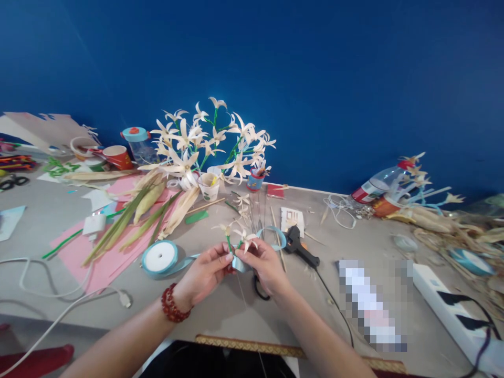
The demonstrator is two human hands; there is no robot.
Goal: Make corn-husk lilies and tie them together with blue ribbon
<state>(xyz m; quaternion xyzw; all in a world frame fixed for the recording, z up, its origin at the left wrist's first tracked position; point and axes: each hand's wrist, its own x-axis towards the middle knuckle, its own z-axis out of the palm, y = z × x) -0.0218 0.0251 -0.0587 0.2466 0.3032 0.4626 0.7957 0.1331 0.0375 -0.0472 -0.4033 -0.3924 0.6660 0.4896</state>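
Observation:
Both my hands meet over the front middle of the table. My left hand pinches a light blue ribbon at the base of two small cream craft flowers with green stems. Opposite it, my right hand is closed on the same ribbon and stems, thumb on top. A thin wire hangs below the fingers. The ribbon spool lies left of my left hand, its tail running towards the fingers. Partly hidden under my right hand is a black loop, perhaps a scissor handle.
A black glue gun with its cord lies to the right, near a white power strip. Cups of cream flowers stand against the blue wall. Corn husks cover pink paper at left. A plastic bottle leans at right.

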